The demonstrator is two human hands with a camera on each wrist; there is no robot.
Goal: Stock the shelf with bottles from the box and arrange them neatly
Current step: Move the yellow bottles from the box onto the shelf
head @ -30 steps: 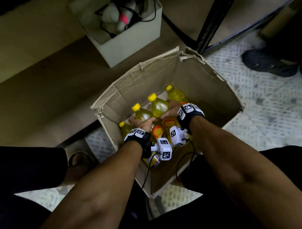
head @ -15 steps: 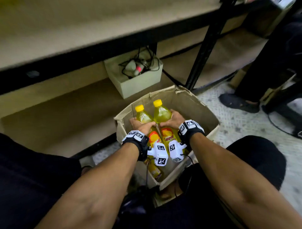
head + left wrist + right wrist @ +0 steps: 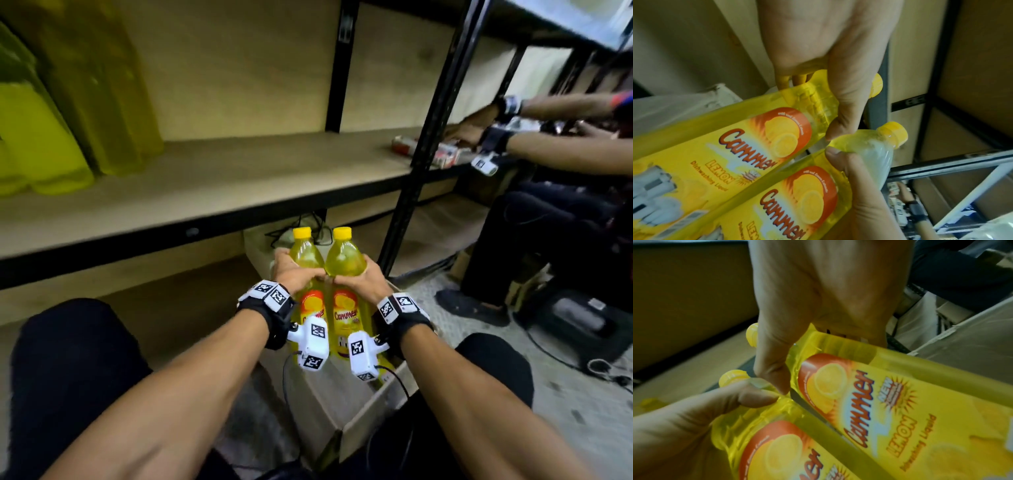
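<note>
A person's left hand point(image 3: 294, 274) and right hand point(image 3: 363, 279) each wrap around the shoulder of a yellow-capped bottle of lemon dishwashing liquid, holding the pair upright and side by side at the centre of the head view. The left bottle point(image 3: 306, 260) and the right bottle point(image 3: 344, 262) touch along their bodies, their orange-and-yellow labels facing the camera — the two thumbs nearly meet in the gap between them. In the left wrist view, the left hand's fingers point(image 3: 846, 91) curl round the neck of one bottle while the other hand's thumb presses the neighbouring bottle below; the right wrist view shows the same grip mirrored. Both bottles are clear of the cardboard box point(image 3: 363, 411), which sits low in the frame between the person's knees. Above and behind runs the wooden shelf point(image 3: 239, 171) on a black metal frame, with blurred yellow bottles point(image 3: 51, 137) already standing at the upper left. At the right edge, another person's arms point(image 3: 548, 137) reach onto the shelf beside small packets point(image 3: 445, 156).
</note>
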